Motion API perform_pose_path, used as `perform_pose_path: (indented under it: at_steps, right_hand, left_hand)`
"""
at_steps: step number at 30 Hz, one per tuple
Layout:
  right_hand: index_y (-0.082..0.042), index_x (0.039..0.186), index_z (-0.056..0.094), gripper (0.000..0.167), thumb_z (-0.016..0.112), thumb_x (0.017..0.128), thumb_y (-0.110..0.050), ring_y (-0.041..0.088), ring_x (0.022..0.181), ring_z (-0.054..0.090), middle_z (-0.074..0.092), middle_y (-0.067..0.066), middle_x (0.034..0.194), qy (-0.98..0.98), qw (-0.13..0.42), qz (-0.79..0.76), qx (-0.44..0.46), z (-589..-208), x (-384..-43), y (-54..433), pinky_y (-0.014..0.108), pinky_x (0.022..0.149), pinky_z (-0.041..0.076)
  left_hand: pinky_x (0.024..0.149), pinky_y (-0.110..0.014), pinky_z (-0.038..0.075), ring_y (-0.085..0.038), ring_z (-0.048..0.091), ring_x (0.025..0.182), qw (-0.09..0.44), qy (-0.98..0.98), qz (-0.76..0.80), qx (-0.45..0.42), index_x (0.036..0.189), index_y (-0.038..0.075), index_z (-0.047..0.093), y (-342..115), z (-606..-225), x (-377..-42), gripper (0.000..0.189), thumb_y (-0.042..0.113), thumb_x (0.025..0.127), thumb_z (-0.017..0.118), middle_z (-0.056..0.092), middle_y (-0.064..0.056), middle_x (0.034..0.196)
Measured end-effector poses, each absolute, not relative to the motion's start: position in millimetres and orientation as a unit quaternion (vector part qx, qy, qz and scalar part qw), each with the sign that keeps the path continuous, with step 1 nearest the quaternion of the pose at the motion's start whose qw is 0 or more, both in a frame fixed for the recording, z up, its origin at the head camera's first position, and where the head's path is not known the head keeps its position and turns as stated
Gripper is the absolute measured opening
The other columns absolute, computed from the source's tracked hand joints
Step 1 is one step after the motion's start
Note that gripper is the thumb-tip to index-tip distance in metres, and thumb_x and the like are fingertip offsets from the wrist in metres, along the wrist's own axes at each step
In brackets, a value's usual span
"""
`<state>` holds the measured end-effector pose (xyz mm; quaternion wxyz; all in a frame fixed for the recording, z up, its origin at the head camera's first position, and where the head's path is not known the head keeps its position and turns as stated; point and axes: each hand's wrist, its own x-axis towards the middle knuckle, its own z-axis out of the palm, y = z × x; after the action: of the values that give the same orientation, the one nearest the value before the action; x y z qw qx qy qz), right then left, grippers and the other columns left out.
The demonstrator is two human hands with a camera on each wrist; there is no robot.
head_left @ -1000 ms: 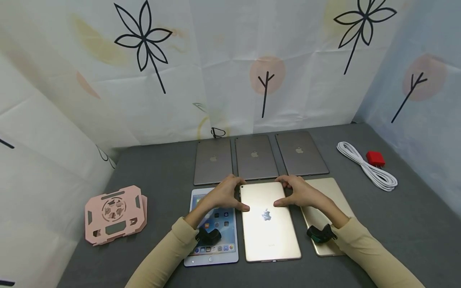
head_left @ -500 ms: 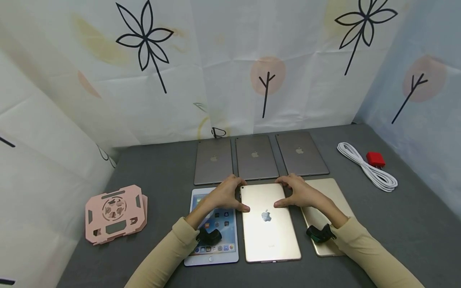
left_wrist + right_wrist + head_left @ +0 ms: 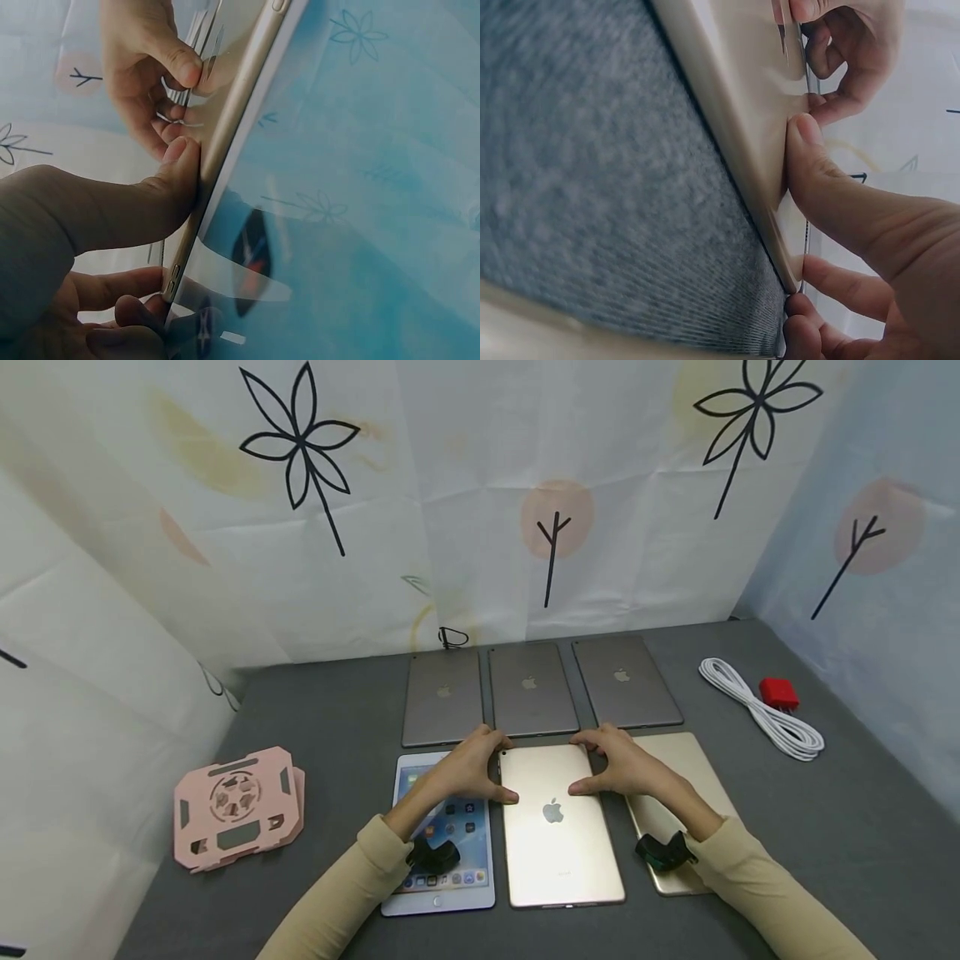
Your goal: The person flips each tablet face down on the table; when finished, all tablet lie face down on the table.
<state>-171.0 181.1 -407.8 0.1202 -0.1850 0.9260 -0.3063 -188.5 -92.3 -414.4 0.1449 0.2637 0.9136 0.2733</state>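
Note:
Face down in the middle of the head view lies a gold tablet with an apple logo on its back. My left hand holds its upper left corner, thumb on the back and fingers at the top edge. At the upper right corner my right hand does the same, its thumb pressing the back. Under my left forearm is a white tablet, screen up and lit with app icons. A second gold tablet lies face down, partly hidden under my right wrist.
Three grey tablets lie face down in a row at the back. A pink perforated, plate-like thing sits at the left. Coiled white cable and a red plug adapter are at the right. Patterned cloth walls border the grey table.

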Motion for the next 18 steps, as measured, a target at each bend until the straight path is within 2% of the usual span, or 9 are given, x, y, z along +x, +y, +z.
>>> perform_pose_path:
  at_steps: [5,8,12,15,18]
  right_hand:
    - [0.003,0.135,0.061,0.076,0.092,0.075,-0.032,0.034,0.104,0.052,0.057,0.024,0.115,0.928,0.117,-0.298,-0.190,-405,-169,177,0.051,0.083,0.050]
    - [0.002,0.136,0.060,0.076,0.092,0.075,-0.031,0.033,0.102,0.051,0.056,0.025,0.116,0.929,0.115,-0.295,-0.192,-402,-167,174,0.048,0.079,0.050]
    - [-0.001,0.138,0.061,0.073,0.090,0.077,-0.030,0.033,0.103,0.048,0.057,0.025,0.118,0.928,0.108,-0.299,-0.197,-400,-165,169,0.048,0.080,0.047]
    - [-0.003,0.138,0.061,0.069,0.088,0.081,-0.031,0.036,0.106,0.049,0.059,0.024,0.120,0.924,0.103,-0.304,-0.208,-400,-165,163,0.052,0.084,0.046]
    - [-0.002,0.138,0.061,0.066,0.085,0.084,-0.032,0.038,0.108,0.052,0.062,0.023,0.119,0.921,0.101,-0.303,-0.224,-400,-165,153,0.056,0.088,0.047]
  left_hand:
    - [0.093,-0.046,0.053,-0.026,0.058,0.110,0.142,0.914,0.272,0.264,0.138,0.004,0.058,-94,-414,-187,0.079,0.036,0.074,0.093,0.056,-0.017,0.131]
    - [0.081,-0.036,0.052,-0.021,0.058,0.094,0.143,0.911,0.279,0.270,0.141,0.004,0.057,-96,-415,-186,0.081,0.037,0.076,0.092,0.055,-0.017,0.132]
    - [0.066,-0.024,0.045,-0.013,0.052,0.077,0.148,0.897,0.293,0.296,0.147,0.004,0.053,-103,-416,-186,0.082,0.036,0.080,0.089,0.054,-0.017,0.129]
    - [0.066,-0.020,0.045,-0.010,0.054,0.080,0.150,0.885,0.304,0.320,0.148,0.006,0.052,-109,-415,-187,0.078,0.033,0.083,0.086,0.056,-0.015,0.129]
    - [0.068,-0.020,0.050,-0.012,0.061,0.087,0.158,0.867,0.323,0.345,0.148,0.006,0.052,-117,-411,-188,0.073,0.028,0.086,0.084,0.059,-0.015,0.132]
